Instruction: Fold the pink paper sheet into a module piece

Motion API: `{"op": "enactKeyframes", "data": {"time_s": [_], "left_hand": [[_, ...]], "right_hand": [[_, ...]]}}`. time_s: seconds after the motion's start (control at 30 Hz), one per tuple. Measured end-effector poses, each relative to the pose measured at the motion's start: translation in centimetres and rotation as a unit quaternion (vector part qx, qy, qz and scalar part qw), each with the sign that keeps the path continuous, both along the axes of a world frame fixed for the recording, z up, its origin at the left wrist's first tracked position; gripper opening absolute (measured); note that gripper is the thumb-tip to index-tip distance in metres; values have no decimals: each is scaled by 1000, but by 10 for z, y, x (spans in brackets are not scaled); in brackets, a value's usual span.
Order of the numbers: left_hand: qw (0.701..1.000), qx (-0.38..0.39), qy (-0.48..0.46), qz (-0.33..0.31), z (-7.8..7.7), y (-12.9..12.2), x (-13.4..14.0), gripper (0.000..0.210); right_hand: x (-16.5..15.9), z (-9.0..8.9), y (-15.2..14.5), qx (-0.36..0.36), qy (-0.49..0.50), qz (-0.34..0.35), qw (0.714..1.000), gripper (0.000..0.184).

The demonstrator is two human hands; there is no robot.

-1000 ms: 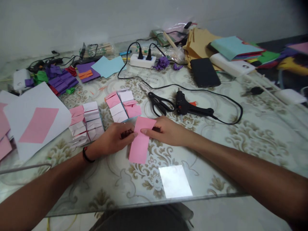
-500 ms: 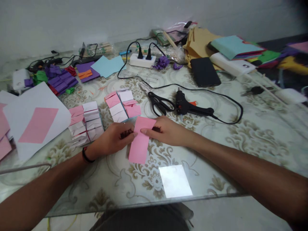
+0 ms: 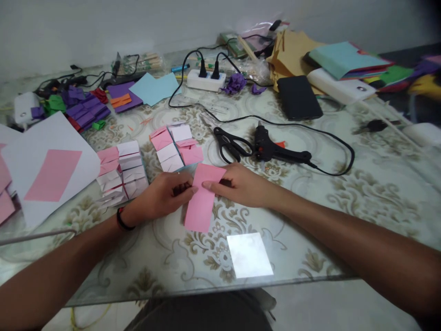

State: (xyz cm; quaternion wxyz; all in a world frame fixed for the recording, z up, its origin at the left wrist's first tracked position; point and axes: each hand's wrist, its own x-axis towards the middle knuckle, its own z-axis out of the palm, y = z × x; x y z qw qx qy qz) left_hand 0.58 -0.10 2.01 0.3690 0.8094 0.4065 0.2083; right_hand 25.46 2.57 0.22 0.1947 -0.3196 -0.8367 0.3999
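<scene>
A pink strip of paper [image 3: 200,209] is held above the table between both hands, tilted with its lower end toward me. My left hand [image 3: 167,192] pinches its left edge, thumb in front and fingers curled behind. My right hand [image 3: 241,185] grips the upper right edge, its thumb lying on the face of the paper. Beyond the hands lies a card of folded pink and white papers [image 3: 171,156]. Another card of folded papers [image 3: 126,177] sits beside my left wrist. A white square [image 3: 250,255], perhaps paper or a light reflection, shows near the front edge.
Black scissors [image 3: 232,145] and a black glue gun [image 3: 279,149] with its cord lie beyond my right hand. Further back are a white power strip [image 3: 206,82] and a black flat case [image 3: 299,97]. White sheets [image 3: 69,133] with pink paper lie on the left.
The view has shifted slightly, so the things on the table sit a little differently in it. Both hands keep the same hold on the pink strip.
</scene>
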Motion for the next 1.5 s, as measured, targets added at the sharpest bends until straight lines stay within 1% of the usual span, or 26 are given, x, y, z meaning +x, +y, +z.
{"op": "enactKeyframes", "data": {"time_s": [0.23,0.57,0.7,0.87,1.33,1.5], "left_hand": [[1000,-9,16,-1,2,1,0,31],[1000,13,10,2,0,0,0,31],[1000,8,2,-1,1,0,0,32],[1000,14,-5,-4,0,0,-1,30],[1000,12,4,-1,1,0,-1,31],[1000,25,0,-1,0,0,0,30]], "right_hand": [[0,1,0,-13,-6,-2,1000,52],[0,0,1,13,3,1,1000,55],[-1,0,0,6,11,4,1000,54],[-1,0,0,-6,-3,-3,1000,55],[-1,0,0,3,4,-2,1000,55],[-1,1,0,2,-4,0,1000,56]]}}
